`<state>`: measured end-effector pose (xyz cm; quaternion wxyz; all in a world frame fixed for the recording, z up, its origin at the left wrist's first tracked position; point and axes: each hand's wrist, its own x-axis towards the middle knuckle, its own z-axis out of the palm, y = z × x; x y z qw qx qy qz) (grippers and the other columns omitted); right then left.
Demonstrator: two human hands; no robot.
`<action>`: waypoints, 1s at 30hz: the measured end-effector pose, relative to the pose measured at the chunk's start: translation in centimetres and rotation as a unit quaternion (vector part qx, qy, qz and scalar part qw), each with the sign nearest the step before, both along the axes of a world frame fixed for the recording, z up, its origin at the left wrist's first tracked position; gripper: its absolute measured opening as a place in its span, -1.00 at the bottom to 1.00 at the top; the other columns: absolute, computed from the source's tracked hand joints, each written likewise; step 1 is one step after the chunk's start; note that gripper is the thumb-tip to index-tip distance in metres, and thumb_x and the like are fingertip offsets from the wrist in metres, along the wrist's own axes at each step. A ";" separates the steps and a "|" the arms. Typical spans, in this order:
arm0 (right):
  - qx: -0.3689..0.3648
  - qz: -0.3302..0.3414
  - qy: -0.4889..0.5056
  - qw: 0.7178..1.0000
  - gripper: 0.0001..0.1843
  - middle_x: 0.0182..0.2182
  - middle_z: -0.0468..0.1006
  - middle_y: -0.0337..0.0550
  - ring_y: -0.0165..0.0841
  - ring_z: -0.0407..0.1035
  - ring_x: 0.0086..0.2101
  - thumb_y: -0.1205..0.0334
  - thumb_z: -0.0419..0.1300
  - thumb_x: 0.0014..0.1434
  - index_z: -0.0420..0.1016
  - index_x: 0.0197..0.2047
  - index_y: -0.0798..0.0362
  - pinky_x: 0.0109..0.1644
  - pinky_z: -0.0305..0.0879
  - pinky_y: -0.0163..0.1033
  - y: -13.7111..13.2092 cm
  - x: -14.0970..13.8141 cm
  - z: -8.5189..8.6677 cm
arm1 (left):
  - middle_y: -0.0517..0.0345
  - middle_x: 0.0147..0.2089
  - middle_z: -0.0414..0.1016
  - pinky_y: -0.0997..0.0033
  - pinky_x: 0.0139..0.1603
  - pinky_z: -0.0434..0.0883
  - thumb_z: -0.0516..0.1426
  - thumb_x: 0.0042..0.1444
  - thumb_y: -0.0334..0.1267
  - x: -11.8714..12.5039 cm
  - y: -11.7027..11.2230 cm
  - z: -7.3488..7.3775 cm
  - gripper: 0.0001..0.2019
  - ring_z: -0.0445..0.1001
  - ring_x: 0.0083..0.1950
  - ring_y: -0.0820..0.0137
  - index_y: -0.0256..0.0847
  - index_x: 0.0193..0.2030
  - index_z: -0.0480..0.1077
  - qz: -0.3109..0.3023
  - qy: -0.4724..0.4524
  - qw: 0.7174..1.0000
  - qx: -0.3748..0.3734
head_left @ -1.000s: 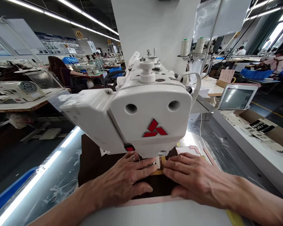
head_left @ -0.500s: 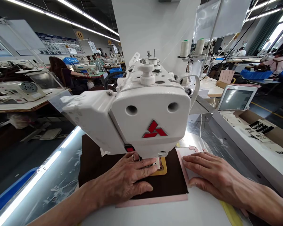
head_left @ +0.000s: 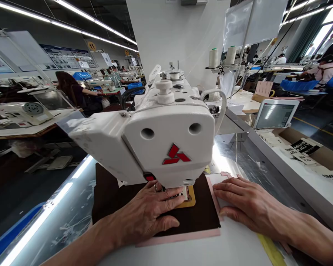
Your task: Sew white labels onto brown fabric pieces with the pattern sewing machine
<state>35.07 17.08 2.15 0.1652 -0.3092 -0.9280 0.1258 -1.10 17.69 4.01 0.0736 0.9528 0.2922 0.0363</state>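
Note:
A white sewing machine head [head_left: 166,144] with a red three-diamond mark fills the middle of the view. Under it lies a dark brown fabric piece [head_left: 199,218] on a pink template [head_left: 180,236]. My left hand [head_left: 147,214] lies flat on the brown fabric, fingers stretched toward a small white label [head_left: 180,193] on a tan patch [head_left: 192,197] beneath the needle area. To the right, my right hand [head_left: 244,203] rests flat with fingers spread on the white and pink template edge [head_left: 222,179], beside the fabric. The needle itself is hidden by the machine head.
A shiny metal table [head_left: 58,218] surrounds the work. At right a cardboard box [head_left: 308,147] holds printed labels, with a tablet screen [head_left: 276,114] behind it. Thread cones [head_left: 213,57] stand at the back. Other people sit at machines far left and far right.
My right hand has left the label and patch and slid right onto the pink-edged template. My left hand has stayed on the fabric. The camera view shifted slightly.

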 end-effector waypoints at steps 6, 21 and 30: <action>0.019 -0.007 -0.007 1.000 -0.64 0.13 0.60 -0.03 -0.11 0.50 0.13 0.00 0.10 0.54 0.44 0.26 -0.02 0.26 0.38 0.08 0.0 0.0 0.0 | 0.19 0.55 0.18 0.24 0.29 0.37 0.18 0.48 -0.06 0.0 -0.1 -0.1 -0.44 0.41 0.42 0.17 0.03 0.53 0.20 -0.002 0.007 1.000 -0.004; 0.059 -0.018 -0.009 0.998 -0.61 0.24 0.55 0.03 -0.04 0.46 0.21 0.01 0.13 0.52 0.50 0.25 0.03 0.30 0.42 0.15 0.2 0.6 -0.3 | 0.09 0.42 0.42 0.17 0.25 0.44 0.11 0.51 -0.01 0.3 0.8 -0.3 -0.47 0.55 0.26 0.13 -0.01 0.53 0.23 0.027 -0.010 1.000 -0.006; 0.064 -0.027 0.006 0.998 -0.63 0.23 0.57 0.05 -0.05 0.46 0.22 0.03 0.20 0.49 0.54 0.22 0.03 0.29 0.44 0.13 0.5 1.0 -0.5 | 0.19 -0.49 0.44 0.42 -0.45 0.33 -0.14 0.55 0.18 0.2 1.5 -0.4 -0.41 0.49 -0.43 0.30 -0.08 0.43 0.40 0.069 -0.014 0.997 -0.006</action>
